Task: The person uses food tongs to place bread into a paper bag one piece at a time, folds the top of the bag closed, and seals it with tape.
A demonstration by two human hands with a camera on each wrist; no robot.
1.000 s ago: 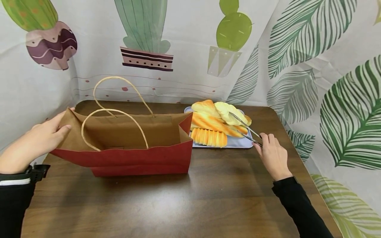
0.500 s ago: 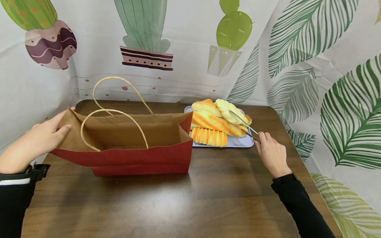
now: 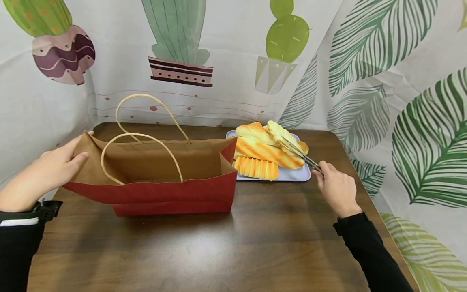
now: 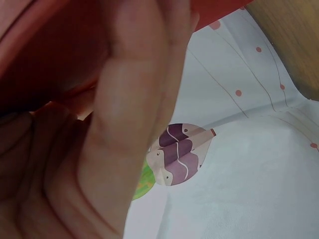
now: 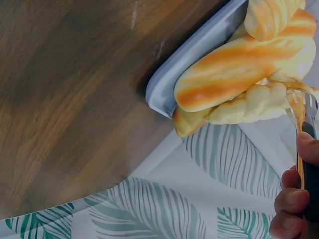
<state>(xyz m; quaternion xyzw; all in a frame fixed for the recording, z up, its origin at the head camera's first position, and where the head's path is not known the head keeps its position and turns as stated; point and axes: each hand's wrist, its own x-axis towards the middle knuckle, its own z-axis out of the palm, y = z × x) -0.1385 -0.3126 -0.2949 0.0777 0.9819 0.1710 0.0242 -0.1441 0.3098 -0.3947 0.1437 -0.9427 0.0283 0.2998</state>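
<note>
My left hand (image 3: 54, 164) grips the left edge of a red paper bag (image 3: 175, 198), thumb on its brown inner side. The bag stands upright with its mouth wide and two rope handles raised. In my right hand (image 3: 337, 188) is a pair of metal tongs (image 3: 304, 156), whose tips close on a pale yellow bread (image 3: 279, 132). In the right wrist view the fork-like tong ends (image 5: 299, 102) meet that pale braided bread (image 5: 249, 105). Beside it on the tray lie a long golden loaf (image 3: 270, 152) and a ridged bread (image 3: 256, 168).
The bluish tray (image 3: 300, 174) sits at the back right of the wooden table (image 3: 270, 243), partly hidden behind the bag's right end. Another golden bread (image 3: 251, 132) lies at the tray's back. A printed cloth (image 3: 233, 48) hangs behind the table.
The tongs' arms have come together on the pale bread, which has tilted and shifted slightly on the tray. The left hand and bag have stayed put.
</note>
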